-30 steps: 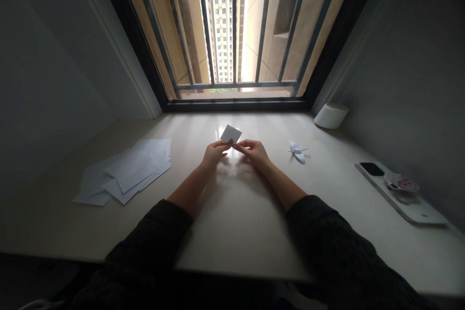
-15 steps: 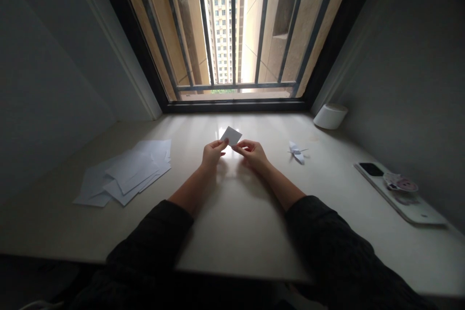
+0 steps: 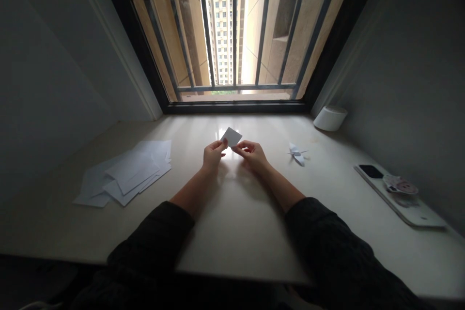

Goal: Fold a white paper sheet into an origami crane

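Observation:
A small white square of paper (image 3: 232, 136), turned corner-up, is held above the windowsill top at the centre of the head view. My left hand (image 3: 213, 155) pinches its left lower edge between thumb and fingers. At the bottom corner, the fingertips of my right hand (image 3: 253, 154) are closed on the paper. Whether the paper is folded in layers is too small to tell. Off to the right of my right hand lies a folded paper crane (image 3: 297, 154). To the left, a loose stack of white paper sheets (image 3: 132, 169) is spread out.
A phone (image 3: 399, 198) with a round grip on its back lies at the right. Near the window's right corner stands a white cylindrical object (image 3: 330, 118). A barred window (image 3: 234, 43) rises behind the pale countertop (image 3: 236, 232), whose front edge is close to me.
The view has tilted very slightly, so everything sits a few pixels lower. Both hands keep their hold on the paper square, with almost no movement.

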The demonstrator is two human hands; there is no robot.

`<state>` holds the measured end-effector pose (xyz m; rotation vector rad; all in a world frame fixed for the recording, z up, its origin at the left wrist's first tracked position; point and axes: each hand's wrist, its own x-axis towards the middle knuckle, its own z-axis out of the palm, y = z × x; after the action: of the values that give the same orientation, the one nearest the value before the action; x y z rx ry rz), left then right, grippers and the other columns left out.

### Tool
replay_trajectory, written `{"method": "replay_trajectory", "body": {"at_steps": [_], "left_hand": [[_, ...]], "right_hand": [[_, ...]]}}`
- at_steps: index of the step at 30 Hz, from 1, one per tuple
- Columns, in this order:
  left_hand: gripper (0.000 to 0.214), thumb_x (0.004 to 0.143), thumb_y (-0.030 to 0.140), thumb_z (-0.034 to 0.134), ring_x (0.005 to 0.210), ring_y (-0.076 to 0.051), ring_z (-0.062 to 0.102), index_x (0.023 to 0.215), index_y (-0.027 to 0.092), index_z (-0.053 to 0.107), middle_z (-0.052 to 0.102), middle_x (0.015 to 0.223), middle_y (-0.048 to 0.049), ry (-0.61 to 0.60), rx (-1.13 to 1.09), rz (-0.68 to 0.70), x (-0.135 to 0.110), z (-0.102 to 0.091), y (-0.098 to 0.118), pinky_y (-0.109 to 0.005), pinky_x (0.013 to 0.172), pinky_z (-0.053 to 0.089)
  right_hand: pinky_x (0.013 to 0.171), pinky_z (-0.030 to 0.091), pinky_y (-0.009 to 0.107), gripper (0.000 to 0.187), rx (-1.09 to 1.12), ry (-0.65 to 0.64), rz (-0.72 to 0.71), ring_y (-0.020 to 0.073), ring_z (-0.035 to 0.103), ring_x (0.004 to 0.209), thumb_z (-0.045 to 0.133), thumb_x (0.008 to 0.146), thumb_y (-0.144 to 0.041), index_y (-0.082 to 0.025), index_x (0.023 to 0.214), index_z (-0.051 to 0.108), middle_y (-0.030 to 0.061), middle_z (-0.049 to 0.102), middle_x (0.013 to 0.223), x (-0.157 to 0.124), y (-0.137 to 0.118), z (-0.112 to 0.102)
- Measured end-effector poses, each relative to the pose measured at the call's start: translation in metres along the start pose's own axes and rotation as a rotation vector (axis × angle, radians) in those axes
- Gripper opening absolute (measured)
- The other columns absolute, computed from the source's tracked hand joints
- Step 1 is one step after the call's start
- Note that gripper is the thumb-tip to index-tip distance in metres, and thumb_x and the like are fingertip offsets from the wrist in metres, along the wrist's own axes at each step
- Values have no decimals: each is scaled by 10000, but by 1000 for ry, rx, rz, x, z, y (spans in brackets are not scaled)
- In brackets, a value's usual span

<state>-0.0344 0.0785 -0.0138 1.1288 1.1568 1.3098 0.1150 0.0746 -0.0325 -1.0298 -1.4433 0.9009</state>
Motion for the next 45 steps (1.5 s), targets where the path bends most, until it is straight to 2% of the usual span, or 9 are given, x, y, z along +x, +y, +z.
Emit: {"method": "replay_trajectory", "body": {"at_steps": [5, 14, 22, 24, 28, 34, 37, 40, 45], "left_hand": [[420, 627, 584, 670, 784, -200, 560, 642, 165, 679, 627, 729, -69, 2, 68, 65, 5, -4, 0, -288, 642, 396], [417, 642, 577, 654, 739, -193, 563, 652, 161, 687, 636, 693, -63, 112, 52, 82, 6, -3, -6, -290, 617, 382], [548, 725, 679, 495, 708, -187, 586, 770, 158, 660, 655, 768, -85, 109, 21, 110, 7, 2, -14, -282, 583, 389], [564, 741, 686, 465, 712, -185, 586, 792, 159, 660, 662, 799, -88, 82, 45, 130, 4, 3, -13, -281, 586, 395], [461, 702, 618, 580, 766, -191, 579, 741, 167, 669, 649, 757, -57, -41, 203, 207, -1, 4, -12, -270, 628, 410], [388, 690, 556, 625, 696, -158, 538, 679, 170, 658, 608, 665, -20, -44, 171, 196, 2, 1, -11, -257, 625, 401], [388, 690, 551, 624, 684, -152, 531, 712, 167, 670, 617, 682, -21, -42, 198, 206, 3, -3, -8, -249, 615, 392], [389, 670, 549, 641, 622, -136, 500, 646, 160, 661, 586, 624, -10, -118, 311, 221, 3, -8, -3, -236, 565, 352], [409, 654, 550, 651, 491, -94, 393, 549, 155, 632, 479, 501, 17, -268, 447, 205, 1, -12, 0, -225, 462, 245]], "right_hand": [[585, 421, 283, 336, -12, 12, 15, 165, 591, 645, 694, 647, -516, -184, 697, 678, 34, 663, 696, 1, 3, -2], [561, 408, 269, 344, -7, 2, 41, 164, 586, 642, 691, 641, -521, -183, 701, 675, 37, 665, 712, 1, 5, 2], [604, 414, 274, 328, 37, 23, 81, 142, 553, 615, 699, 646, -497, -174, 699, 678, 28, 656, 695, -1, 8, 5], [622, 424, 277, 330, 53, 47, 78, 147, 561, 631, 698, 649, -502, -176, 697, 678, 27, 657, 691, -1, 9, 5], [624, 441, 278, 333, 90, 52, 70, 153, 578, 642, 694, 654, -509, -179, 701, 685, 30, 666, 692, -1, 8, 4], [485, 429, 266, 373, 45, 1, 164, 159, 573, 579, 728, 598, -530, -185, 738, 700, 38, 664, 677, -4, 2, 2], [507, 459, 257, 374, 59, 93, 129, 165, 592, 663, 741, 588, -506, -194, 776, 655, 40, 660, 763, -2, 3, 0], [552, 498, 262, 403, 169, 194, 85, 155, 606, 707, 739, 597, -483, -225, 825, 530, 16, 640, 845, 2, 7, -2], [569, 506, 264, 431, 252, 76, 61, 145, 610, 672, 731, 602, -466, -245, 814, 429, -19, 616, 780, 5, 12, -5]]}}
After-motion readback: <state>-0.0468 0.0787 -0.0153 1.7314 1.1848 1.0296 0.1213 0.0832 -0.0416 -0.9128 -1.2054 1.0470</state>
